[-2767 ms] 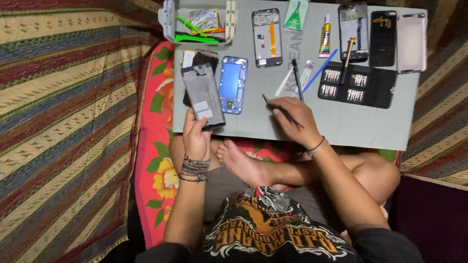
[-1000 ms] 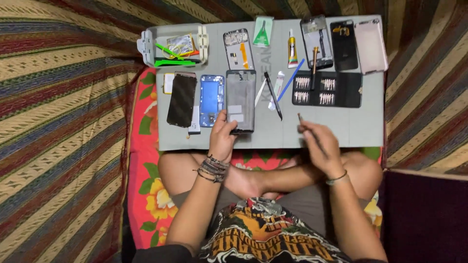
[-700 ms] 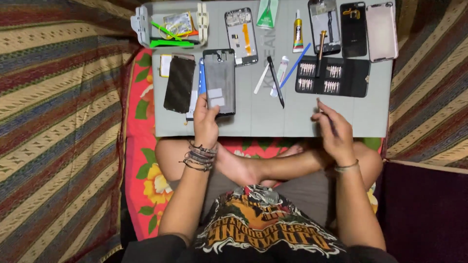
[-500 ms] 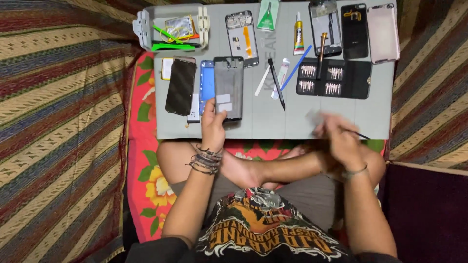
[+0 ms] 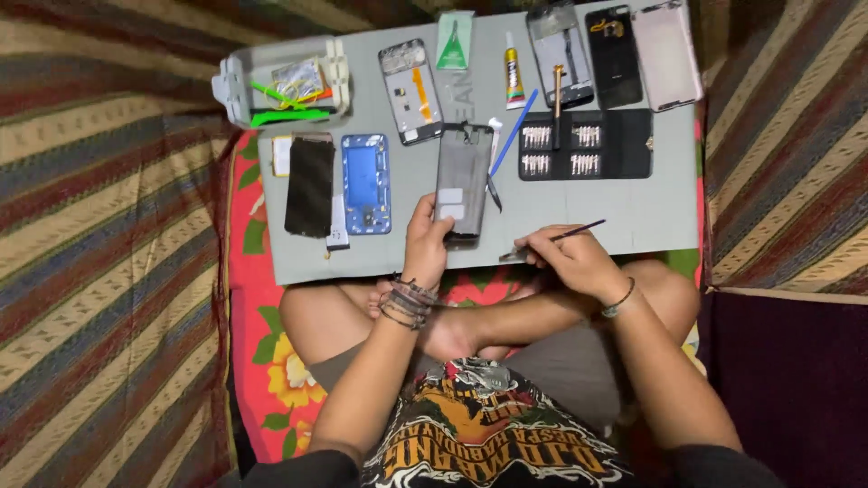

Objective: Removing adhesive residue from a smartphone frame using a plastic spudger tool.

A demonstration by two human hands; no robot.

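While the left hand grips the dark phone panel overhanging the board's near edge, the right hand pinches a thin tool; a slip could drop the panel.

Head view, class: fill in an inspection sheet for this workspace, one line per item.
Surface: grey board across the lap.
Job's things: dark phone panel; thin tool.
Clutter: blue phone frame, black screen, bit case, glue tube, parts tray.
Hands: left hand grips the panel; right hand holds the tool.
Cables: nothing seen.
Surroundings: striped cloth, floral cushion.
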